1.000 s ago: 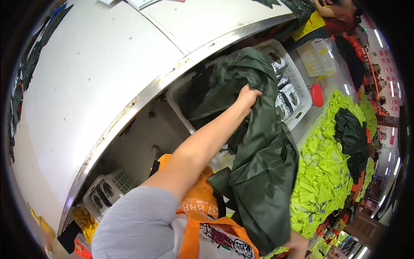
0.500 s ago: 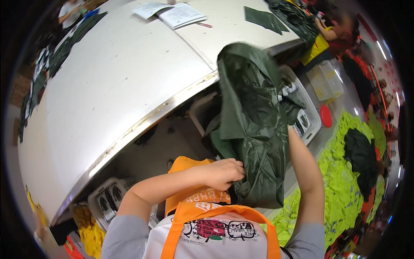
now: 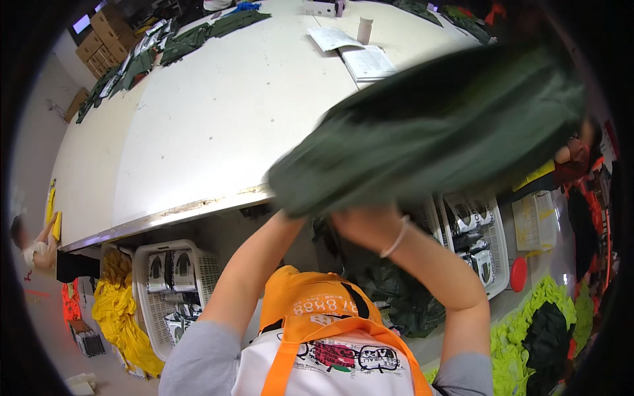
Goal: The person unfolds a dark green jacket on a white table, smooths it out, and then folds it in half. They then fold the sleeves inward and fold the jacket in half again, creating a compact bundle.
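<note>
A dark green, shiny waterproof garment [image 3: 422, 132] hangs raised in front of me, smeared by motion, stretching from the table's edge to the upper right. At its lower left corner my left hand [image 3: 294, 215] is closed on the fabric, its fingers mostly hidden. My right hand [image 3: 364, 223] grips the garment's lower edge a little to the right; its fingers are blurred and partly covered. A pale band [image 3: 395, 237] circles the right wrist. Below the right forearm lies more dark green fabric [image 3: 399, 297].
The white table [image 3: 191, 145] carries an open booklet [image 3: 370, 64], a bottle [image 3: 364, 30] and green garments [image 3: 211, 30] along its far side. White baskets of packets [image 3: 210, 267] [image 3: 500, 264] stand below. Yellow fabric [image 3: 122, 307] and lime fabric [image 3: 508, 343] lie in piles. People work at both sides.
The garment has swung up from in front of my body, over the table edge toward the upper right. Both hands have come forward and closer together. The view has turned left.
</note>
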A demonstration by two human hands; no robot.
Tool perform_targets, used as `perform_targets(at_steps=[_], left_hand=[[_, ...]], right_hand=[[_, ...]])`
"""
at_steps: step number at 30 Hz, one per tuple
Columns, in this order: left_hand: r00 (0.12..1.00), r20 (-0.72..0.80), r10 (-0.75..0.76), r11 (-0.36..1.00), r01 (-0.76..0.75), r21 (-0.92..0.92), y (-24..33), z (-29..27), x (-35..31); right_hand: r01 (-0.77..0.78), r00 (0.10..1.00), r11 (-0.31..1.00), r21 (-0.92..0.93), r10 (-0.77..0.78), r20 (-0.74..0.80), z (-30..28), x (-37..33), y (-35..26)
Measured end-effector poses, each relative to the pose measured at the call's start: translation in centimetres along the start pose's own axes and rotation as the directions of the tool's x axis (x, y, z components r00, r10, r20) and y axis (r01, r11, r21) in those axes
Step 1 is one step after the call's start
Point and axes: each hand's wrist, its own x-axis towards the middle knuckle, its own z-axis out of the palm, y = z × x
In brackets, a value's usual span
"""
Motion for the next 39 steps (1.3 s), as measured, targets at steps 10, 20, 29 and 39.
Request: perform_targets(at_steps=[10, 20, 29, 39], left_hand=[[0.894, 0.236, 0.381, 0.922, -0.385, -0.031, 8.7, -1.4, -11.3], [0.889, 0.054, 0.454, 0.792, -0.43, 0.433, 18.1, -14.3, -31.3], [0.772, -0.352, 0.53, 0.814, -0.347, 0.465, 23.4, -22.9, -53.6], [-0.249, 0.537, 0.806, -0.528, 0.107, 0.843, 23.3, -29.2, -35.4]], right_hand=[[-0.337, 0.935, 0.804, -0.49, 0.347, -0.075, -12.2, -7.0, 7.1], [-0.449, 0.75, 0.669, 0.593, -0.078, 0.656, -6.5, -7.5, 0.9], [-0.722, 0.575, 0.444, 0.53, -0.042, 0.817, 0.8, -8.9, -2.3], [-0.263, 0.866, 0.963, -0.055, 0.261, 0.426, -21.2, 2.2, 13.8]])
